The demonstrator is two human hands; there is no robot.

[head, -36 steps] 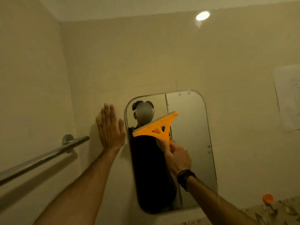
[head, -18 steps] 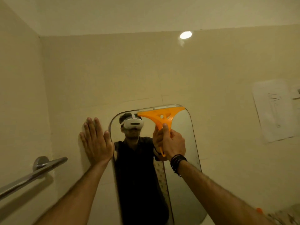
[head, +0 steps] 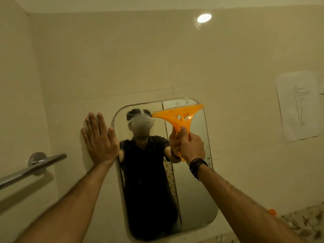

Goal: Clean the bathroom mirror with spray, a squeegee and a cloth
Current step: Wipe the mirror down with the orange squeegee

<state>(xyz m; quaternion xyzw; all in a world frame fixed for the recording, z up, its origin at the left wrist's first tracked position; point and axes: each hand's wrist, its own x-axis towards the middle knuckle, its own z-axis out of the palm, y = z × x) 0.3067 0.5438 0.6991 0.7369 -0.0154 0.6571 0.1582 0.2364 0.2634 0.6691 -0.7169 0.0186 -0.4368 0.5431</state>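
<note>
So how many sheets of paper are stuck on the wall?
2. One sheet with a figure drawing hangs on the wall right of the mirror; a second sheet only peeks in at the frame's right edge. More may lie out of view.

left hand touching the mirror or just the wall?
Cannot tell. In the head view the left hand lies flat on the wall, thumb at the mirror edge; contact is unclear.
</note>
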